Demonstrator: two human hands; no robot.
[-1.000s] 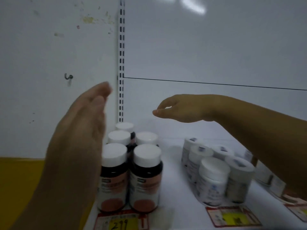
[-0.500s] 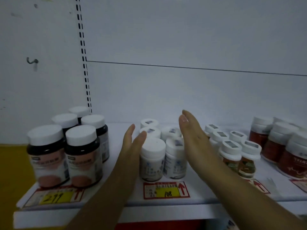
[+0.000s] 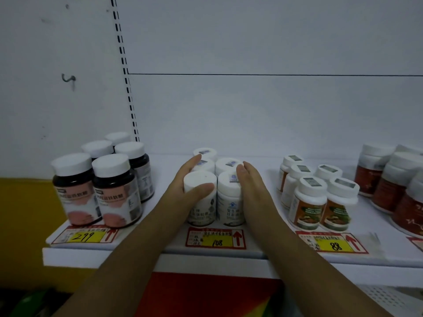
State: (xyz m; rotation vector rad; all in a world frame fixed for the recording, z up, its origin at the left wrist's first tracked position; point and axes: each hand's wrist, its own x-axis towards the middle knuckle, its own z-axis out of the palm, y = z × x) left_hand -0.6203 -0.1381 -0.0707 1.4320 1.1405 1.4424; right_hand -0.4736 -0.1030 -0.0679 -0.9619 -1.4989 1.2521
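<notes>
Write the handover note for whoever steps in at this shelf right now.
Left hand: open, straight fingers along the left side of the white bottles, thumb laid across the front-left one.
Right hand: open, flat against the group's right side.
Bottles: upright on the shelf, packed tight behind the 108 price tag.
Done: the group looks squared up between both palms.
Left: probably let go and check that the labels face front. The orange-label bottles behind the 88 tag may come next.
</notes>
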